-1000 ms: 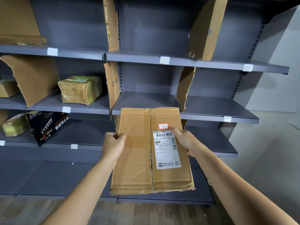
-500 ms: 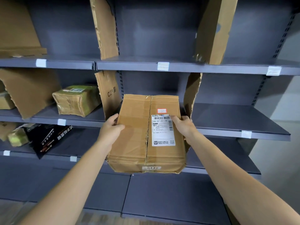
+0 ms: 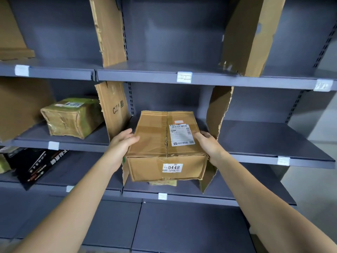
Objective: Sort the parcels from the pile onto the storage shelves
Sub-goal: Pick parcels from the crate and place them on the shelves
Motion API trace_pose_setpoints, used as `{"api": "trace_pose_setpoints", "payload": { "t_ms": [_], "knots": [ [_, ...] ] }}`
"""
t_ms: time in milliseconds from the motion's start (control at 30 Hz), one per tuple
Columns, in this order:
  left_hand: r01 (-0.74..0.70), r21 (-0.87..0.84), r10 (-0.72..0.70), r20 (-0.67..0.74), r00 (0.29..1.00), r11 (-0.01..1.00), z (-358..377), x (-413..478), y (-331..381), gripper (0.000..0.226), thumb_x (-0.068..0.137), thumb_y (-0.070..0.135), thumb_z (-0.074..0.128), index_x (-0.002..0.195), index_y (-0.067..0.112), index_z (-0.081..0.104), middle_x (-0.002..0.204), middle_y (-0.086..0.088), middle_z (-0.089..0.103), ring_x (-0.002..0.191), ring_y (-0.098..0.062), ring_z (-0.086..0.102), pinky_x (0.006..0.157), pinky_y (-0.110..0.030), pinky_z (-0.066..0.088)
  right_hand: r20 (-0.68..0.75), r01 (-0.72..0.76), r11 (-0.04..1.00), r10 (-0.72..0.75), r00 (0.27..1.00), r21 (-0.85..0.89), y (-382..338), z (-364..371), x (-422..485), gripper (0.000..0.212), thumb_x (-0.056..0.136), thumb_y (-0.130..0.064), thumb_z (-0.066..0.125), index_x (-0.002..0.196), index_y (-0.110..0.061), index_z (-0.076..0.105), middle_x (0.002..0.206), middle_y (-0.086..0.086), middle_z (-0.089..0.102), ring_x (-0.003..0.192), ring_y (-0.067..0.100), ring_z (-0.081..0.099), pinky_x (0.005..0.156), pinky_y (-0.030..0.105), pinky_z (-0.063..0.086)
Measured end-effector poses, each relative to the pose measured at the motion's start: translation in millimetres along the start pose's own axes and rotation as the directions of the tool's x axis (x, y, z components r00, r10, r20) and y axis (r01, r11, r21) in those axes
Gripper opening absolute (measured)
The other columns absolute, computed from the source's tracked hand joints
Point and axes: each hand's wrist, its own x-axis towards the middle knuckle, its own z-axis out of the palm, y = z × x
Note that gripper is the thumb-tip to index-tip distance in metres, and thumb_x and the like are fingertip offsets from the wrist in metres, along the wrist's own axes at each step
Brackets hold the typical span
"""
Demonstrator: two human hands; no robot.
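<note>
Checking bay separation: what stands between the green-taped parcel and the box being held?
In the head view, an upright cardboard divider printed CZ stands between the green-taped parcel and the box, plus the left hand on the box.
</note>
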Motion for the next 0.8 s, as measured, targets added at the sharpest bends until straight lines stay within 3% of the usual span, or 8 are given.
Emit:
{"api": "trace_pose_setpoints", "payload": {
  "t_ms": [100,167,267,433,500,600,667,800],
  "knots": [
    [-0.145,0.199,0.098,0.225,0.969,0.969,-8,10,-1,0.092,0.067,0.048,0.084,0.146,0.038,0.038,0.140,0.021,0.046,0.126,0.002,0.044,0.105,-0.022,0.034,-0.025,0.040,0.998,-0.039,0.999,0.041,-3,12,10,0.066,0.092,-0.045,0.061,0.148,-0.027,0.032,0.132,0.002,0.055,0.115,0.023,0.055,0.095,0.039,0.046],
    [-0.205,0.443,0.076,0.292,0.953,0.873,-13,21,-3,0.101,0.060,0.043,0.090,0.144,0.048,0.034,0.155,0.018,0.029,0.140,-0.005,0.031,0.116,-0.033,0.027,-0.075,0.057,0.998,-0.059,0.995,-0.028,-5,17,21,0.066,0.090,-0.044,0.062,0.148,-0.028,0.034,0.138,0.005,0.050,0.119,0.026,0.053,0.103,0.042,0.044],
    [-0.267,0.588,0.116,0.282,0.952,0.764,-15,42,-9,0.078,0.067,0.035,0.088,0.132,0.048,0.047,0.158,0.017,0.016,0.143,-0.005,0.024,0.118,-0.037,0.024,-0.142,0.055,0.988,-0.075,0.987,-0.143,-10,21,37,0.062,0.091,-0.045,0.057,0.148,-0.030,0.039,0.147,0.005,0.042,0.126,0.028,0.047,0.110,0.042,0.038],
    [-0.380,0.723,0.366,0.186,0.912,0.577,-7,70,-15,0.045,0.082,0.041,0.075,0.124,0.029,0.062,0.128,0.012,0.039,0.126,-0.010,0.036,0.099,-0.026,0.032,-0.199,0.075,0.984,-0.107,0.974,-0.164,-25,32,56,0.064,0.094,-0.041,0.057,0.151,-0.020,0.037,0.144,0.004,0.050,0.129,0.027,0.049,0.110,0.041,0.040],
    [-0.353,0.785,0.402,0.146,0.904,0.509,-3,79,-14,0.042,0.084,0.045,0.071,0.122,0.029,0.062,0.125,0.008,0.042,0.122,-0.016,0.037,0.098,-0.029,0.035,-0.216,0.080,0.981,-0.117,0.969,-0.175,-30,38,60,0.063,0.094,-0.041,0.057,0.149,-0.016,0.039,0.143,0.005,0.052,0.129,0.026,0.049,0.111,0.040,0.039],
    [-0.353,0.872,0.434,0.187,0.881,0.340,2,91,-13,0.044,0.088,0.049,0.063,0.127,0.028,0.058,0.129,0.000,0.044,0.119,-0.027,0.042,0.101,-0.038,0.036,-0.183,0.115,0.955,-0.170,0.968,-0.274,-36,49,63,0.051,0.098,-0.040,0.054,0.141,-0.012,0.049,0.136,0.006,0.056,0.125,0.025,0.051,0.101,0.029,0.038],
    [-0.358,0.890,0.440,0.211,0.873,0.283,5,98,-14,0.046,0.091,0.049,0.059,0.131,0.027,0.055,0.132,-0.003,0.044,0.121,-0.030,0.042,0.100,-0.042,0.037,-0.172,0.118,0.934,-0.184,0.968,-0.339,-39,58,62,0.045,0.101,-0.041,0.049,0.136,-0.014,0.054,0.130,0.007,0.059,0.122,0.027,0.053,0.097,0.029,0.039],
    [-0.369,0.910,0.489,0.239,0.839,0.190,14,108,-17,0.044,0.091,0.044,0.056,0.128,0.019,0.057,0.131,-0.010,0.047,0.126,-0.033,0.038,0.102,-0.049,0.035,-0.227,0.124,0.899,-0.237,0.945,-0.421,-34,66,68,0.051,0.097,-0.053,0.046,0.136,-0.020,0.053,0.130,0.011,0.061,0.121,0.033,0.056,0.103,0.048,0.046]
  ]
}}
